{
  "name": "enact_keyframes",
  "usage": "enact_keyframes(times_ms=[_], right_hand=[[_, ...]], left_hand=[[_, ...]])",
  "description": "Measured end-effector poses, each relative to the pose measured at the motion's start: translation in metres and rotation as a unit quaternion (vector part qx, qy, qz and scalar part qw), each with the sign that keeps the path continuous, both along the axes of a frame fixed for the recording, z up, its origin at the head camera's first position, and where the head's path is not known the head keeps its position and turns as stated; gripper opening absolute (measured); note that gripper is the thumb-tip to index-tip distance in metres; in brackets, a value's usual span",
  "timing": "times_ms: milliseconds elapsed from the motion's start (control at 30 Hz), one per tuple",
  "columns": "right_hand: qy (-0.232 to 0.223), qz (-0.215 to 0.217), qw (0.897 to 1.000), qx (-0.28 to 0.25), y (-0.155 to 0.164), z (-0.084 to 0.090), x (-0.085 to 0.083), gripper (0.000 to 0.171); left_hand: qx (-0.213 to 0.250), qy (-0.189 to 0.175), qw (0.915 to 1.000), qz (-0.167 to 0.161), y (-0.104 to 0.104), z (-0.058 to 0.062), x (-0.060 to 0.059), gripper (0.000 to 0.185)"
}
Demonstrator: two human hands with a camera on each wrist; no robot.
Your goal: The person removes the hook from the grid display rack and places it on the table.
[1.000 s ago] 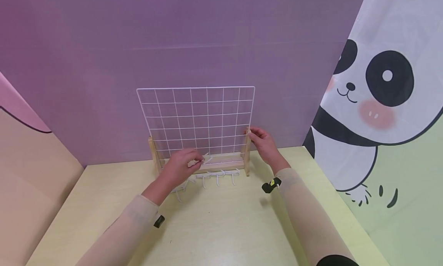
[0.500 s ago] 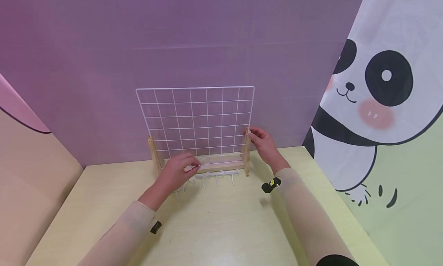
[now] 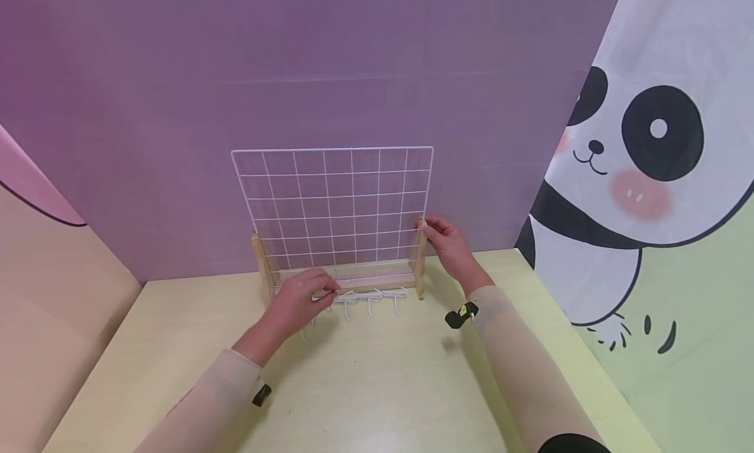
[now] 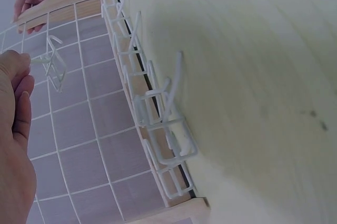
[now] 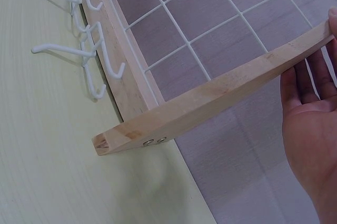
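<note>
**Pinching a thin hook beside the grid**

Going from left to right, the left hand (image 3: 297, 302) is pinching one small white hook (image 4: 52, 66) between its thumb and fingertips, with the other fingers curled in. It is holding the hook low down, just in front of the bottom of the grid (image 3: 336, 207). The hook is thin bent wire, so it is likely very light and stiff. It looks smooth and may be slipping easily, so the long straight stem seems the best place for holding it, leaving the bent end free.

More hooks (image 3: 371, 299) are hanging in a row along the bottom rail (image 5: 118, 84), next to the left hand. Their tips are pointing out over the table (image 3: 377, 381).

The grid is standing upright in a wooden stand at the back of the table, close to the purple wall (image 3: 294, 67). Its wires are thin, so it is probably wobbling a little when touched.

The right hand (image 3: 450, 243) is holding the right post (image 5: 221, 100) of the stand near its top. Its fingers are lying straight and close together against the wood, with the thumb on the other side. The post is hard and thick, a good place for keeping everything steady.

A panda picture (image 3: 642, 152) is hanging on the far right.
</note>
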State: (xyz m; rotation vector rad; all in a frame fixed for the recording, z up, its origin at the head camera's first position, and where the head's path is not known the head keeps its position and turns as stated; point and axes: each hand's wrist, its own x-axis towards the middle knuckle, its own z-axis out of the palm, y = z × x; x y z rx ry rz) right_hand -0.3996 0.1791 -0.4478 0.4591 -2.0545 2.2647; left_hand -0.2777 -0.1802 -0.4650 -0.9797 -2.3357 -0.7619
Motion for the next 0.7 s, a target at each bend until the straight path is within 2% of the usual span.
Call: enact_keyframes(times_ms=[200,367,533,700], right_hand=[[-0.003,0.003,1.000,-0.005,0.001,-0.001,-0.001,0.026],[-0.005,0.004,1.000,-0.002,0.001,-0.002,-0.002,0.030],[0.005,0.016,0.999,-0.032,0.000,-0.002,-0.002,0.020],[0.013,0.029,0.998,-0.057,-0.001,-0.002,-0.002,0.026]], left_hand=[[-0.013,-0.014,0.9998,0.007,-0.001,-0.006,0.002,0.017],[-0.029,-0.026,0.9991,0.014,-0.002,-0.009,0.005,0.017],[-0.057,-0.041,0.9974,0.018,-0.004,-0.011,0.005,0.016],[-0.079,-0.063,0.9946,0.026,-0.006,-0.015,0.005,0.015]])
